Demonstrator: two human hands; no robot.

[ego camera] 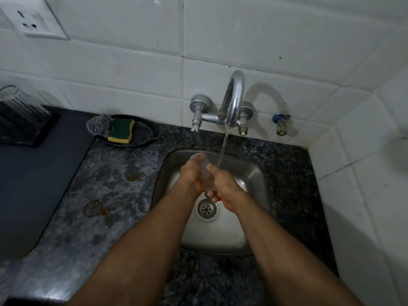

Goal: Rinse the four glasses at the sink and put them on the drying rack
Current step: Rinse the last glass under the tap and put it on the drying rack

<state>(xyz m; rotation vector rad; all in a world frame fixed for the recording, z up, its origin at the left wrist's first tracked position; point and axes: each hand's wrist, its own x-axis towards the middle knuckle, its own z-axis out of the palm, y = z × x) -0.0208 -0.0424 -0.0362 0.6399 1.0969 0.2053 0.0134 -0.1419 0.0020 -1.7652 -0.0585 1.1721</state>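
A home kitchen. A steel sink (254, 173) sits in a granite counter (114, 184) below white wall tiles (132, 62). A sponge (121, 131) lies nearby.

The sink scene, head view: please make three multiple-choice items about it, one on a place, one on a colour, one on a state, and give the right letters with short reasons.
1. Where does the sponge lie?
A. in the black dish left of the tap
B. in the sink basin
C. on the wall socket

2. What colours has the sponge?
A. red and white
B. green and yellow
C. all blue

3. In what state is the tap?
A. shut off and dry
B. running
C. taken off the wall

Answers:
1 A: the sponge rests in the black dish beside a steel scourer.
2 B: a green top over a yellow layer.
3 B: a stream falls from the spout beside the glass, which the left hand and right hand hold over the sink.
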